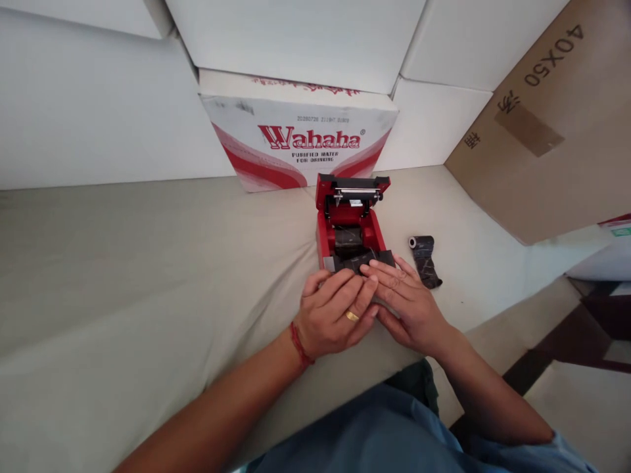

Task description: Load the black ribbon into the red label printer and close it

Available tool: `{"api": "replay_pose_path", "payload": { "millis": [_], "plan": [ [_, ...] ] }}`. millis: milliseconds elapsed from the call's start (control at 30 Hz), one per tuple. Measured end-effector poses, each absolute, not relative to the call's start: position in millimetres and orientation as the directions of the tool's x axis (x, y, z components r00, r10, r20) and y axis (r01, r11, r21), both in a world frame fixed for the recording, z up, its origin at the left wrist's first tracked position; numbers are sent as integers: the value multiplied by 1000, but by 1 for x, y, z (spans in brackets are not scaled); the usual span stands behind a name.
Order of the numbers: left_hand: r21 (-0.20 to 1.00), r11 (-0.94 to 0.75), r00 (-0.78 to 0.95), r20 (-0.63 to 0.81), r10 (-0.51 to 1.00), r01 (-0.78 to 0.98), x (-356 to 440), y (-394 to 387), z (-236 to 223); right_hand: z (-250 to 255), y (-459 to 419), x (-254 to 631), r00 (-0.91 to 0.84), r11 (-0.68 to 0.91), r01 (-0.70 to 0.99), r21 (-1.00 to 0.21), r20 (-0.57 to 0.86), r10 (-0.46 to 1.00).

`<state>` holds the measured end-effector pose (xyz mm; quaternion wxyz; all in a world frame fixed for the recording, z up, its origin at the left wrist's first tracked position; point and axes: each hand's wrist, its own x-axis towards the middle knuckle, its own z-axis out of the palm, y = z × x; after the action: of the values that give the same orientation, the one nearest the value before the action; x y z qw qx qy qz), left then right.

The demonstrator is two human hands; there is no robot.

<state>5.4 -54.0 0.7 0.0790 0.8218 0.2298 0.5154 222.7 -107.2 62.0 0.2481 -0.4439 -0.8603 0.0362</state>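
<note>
A small red label printer (323,240) stands with its lid (352,184) raised, showing a dark roller on the lid's underside. Inside sits a roll of black, marbled label tape (348,240), and its loose strip (357,261) runs over the printer's front edge. My left hand (338,309), with a gold ring and a red wrist cord, is closed at the strip's near end, fingers curled. Pressed over the strip from the right, my right hand (409,302) has its fingers together on top and the thumb below. The fingers hide the strip's end.
Right of the printer lies a second black label roll (422,261), partly unwound. A Wahaha water carton (315,141) stands behind, under and between white boxes (296,39). A brown carton (547,131) leans at the right. Pale cloth (123,282) covers the table.
</note>
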Motion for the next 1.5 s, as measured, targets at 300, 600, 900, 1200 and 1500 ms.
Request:
{"api": "replay_pose_path", "payload": {
  "millis": [300,600,900,1200,1500],
  "plan": [
    [387,-856,456,728,512,343,4,-55,-12,87,-55,238,37,338,666,-665,482,875],
    [374,-870,445,751,487,321,3,-52,-14,88,48,234,102,224,498,-838,313,944],
    [129,-875,398,853,337,466,6,-52,0,78,-29,234,-17,404,567,-718,480,877],
    [51,-844,401,863,306,535,8,-53,13,60,-58,226,-210,503,744,-440,561,800],
    [100,-848,369,869,330,521,12,-53,15,53,-59,219,-129,487,675,-555,560,818]
  ]
}}
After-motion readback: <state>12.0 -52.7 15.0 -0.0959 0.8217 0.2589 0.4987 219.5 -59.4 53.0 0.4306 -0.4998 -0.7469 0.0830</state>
